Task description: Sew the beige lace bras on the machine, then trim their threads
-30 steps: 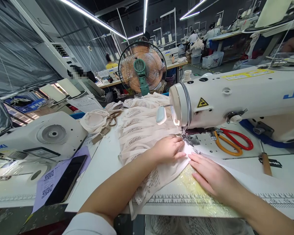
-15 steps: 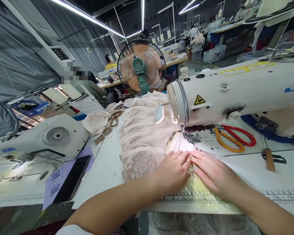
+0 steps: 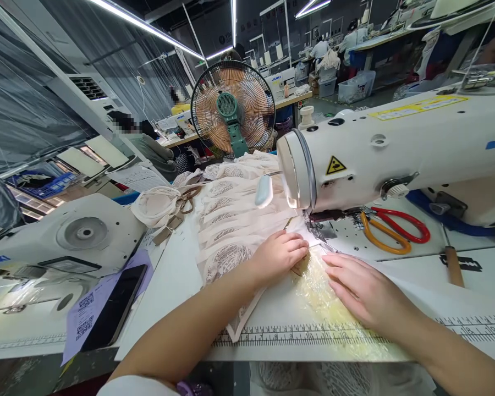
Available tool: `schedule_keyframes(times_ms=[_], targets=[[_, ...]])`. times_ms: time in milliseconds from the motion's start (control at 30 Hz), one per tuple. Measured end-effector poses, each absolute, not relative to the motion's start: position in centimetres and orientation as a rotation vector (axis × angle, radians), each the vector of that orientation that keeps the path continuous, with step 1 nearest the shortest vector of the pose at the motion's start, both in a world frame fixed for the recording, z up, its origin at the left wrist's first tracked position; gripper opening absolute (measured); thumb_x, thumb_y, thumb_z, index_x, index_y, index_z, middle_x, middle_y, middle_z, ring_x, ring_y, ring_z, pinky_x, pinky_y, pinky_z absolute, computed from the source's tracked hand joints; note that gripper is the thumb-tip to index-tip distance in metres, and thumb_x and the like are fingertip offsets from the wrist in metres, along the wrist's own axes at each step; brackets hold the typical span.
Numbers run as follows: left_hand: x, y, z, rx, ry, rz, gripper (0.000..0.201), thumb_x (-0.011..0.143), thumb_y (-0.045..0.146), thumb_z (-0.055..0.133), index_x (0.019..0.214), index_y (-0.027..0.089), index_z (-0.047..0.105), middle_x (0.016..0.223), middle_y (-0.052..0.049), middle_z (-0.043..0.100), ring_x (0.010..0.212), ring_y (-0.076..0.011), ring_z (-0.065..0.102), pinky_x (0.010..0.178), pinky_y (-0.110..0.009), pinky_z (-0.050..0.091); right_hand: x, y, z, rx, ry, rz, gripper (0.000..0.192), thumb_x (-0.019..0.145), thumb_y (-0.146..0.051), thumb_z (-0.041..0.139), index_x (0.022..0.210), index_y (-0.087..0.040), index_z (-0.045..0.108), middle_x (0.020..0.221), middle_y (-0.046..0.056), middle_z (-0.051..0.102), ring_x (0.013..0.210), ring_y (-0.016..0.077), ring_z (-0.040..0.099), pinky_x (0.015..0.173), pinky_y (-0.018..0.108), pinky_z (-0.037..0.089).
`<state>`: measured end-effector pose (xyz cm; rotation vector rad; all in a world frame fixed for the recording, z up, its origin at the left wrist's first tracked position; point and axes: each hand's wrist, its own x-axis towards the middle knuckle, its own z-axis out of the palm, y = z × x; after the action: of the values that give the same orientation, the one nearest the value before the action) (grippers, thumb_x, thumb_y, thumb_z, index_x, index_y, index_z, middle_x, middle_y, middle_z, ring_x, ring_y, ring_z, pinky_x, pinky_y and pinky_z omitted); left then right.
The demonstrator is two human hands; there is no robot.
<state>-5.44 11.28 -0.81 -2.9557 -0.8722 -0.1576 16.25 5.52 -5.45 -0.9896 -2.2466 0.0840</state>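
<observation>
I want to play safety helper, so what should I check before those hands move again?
1. Left hand on the lace fabric: ok, it rests on its near part.
2. Fabric lying flat: not ok, much of it is heaped in folds beyond that hand.
3. Right hand clear of the scissors: ok, they lie apart on the sewing machine bed.
4. Razor blade away from fingers: ok, it lies off to the right, by the wooden-handled tool.
5. Needle up: cannot tell, it is too small to make out.
</observation>
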Motion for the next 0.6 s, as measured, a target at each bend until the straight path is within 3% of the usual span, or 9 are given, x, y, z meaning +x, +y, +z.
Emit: schedule_keyframes(times_ms=[400, 500, 567, 600], targets=[[-5.6, 13.4, 0.0, -2.839, -0.876, -0.069, 0.026, 0.092, 0.017, 0.039, 0.106, 0.016, 0.060, 0.121, -0.004, 0.062, 0.120, -0.0209, 0.047, 0.105, -0.041, 0.032, 16.6, 4.3, -3.3, -0.905, -2.128, 0.173, 0.018, 0.087, -0.015, 0.044, 0.093, -0.021, 0.060, 0.109, 0.009, 0.066, 0.105, 0.0230, 0.060, 0.089, 0.041, 0.052], [-5.2, 10.7, 2.0, -2.753, -0.989, 0.069, 0.022, 0.087, 0.014, 0.042, 0.090, 0.016, 0.064, 0.106, -0.009, 0.066, 0.105, -0.0235, 0.056, 0.090, -0.039, 0.044, 17.5, 1.6, -2.0, -0.790, -2.212, 0.329, 0.019, 0.088, -0.019, 0.046, 0.102, -0.024, 0.059, 0.108, 0.007, 0.067, 0.100, 0.0201, 0.063, 0.084, 0.030, 0.055], [-5.1, 7.5, 3.5, -2.653, -1.230, 0.253, 0.021, 0.085, 0.015, 0.043, 0.080, 0.015, 0.063, 0.084, -0.009, 0.067, 0.083, -0.0229, 0.061, 0.070, -0.035, 0.049, 18.8, -0.6, -3.1, -0.634, -2.379, 0.503, 0.021, 0.090, -0.028, 0.047, 0.105, -0.028, 0.061, 0.098, 0.002, 0.071, 0.087, 0.0171, 0.068, 0.074, 0.022, 0.057], [-5.1, 5.7, 4.2, -2.592, -1.386, 0.349, 0.020, 0.085, 0.017, 0.043, 0.078, 0.016, 0.063, 0.076, -0.008, 0.065, 0.073, -0.0225, 0.062, 0.062, -0.033, 0.049, 19.7, -1.6, -4.4, -0.552, -2.446, 0.600, 0.019, 0.089, -0.031, 0.048, 0.099, -0.032, 0.064, 0.088, -0.002, 0.073, 0.076, 0.0150, 0.070, 0.067, 0.019, 0.057]])
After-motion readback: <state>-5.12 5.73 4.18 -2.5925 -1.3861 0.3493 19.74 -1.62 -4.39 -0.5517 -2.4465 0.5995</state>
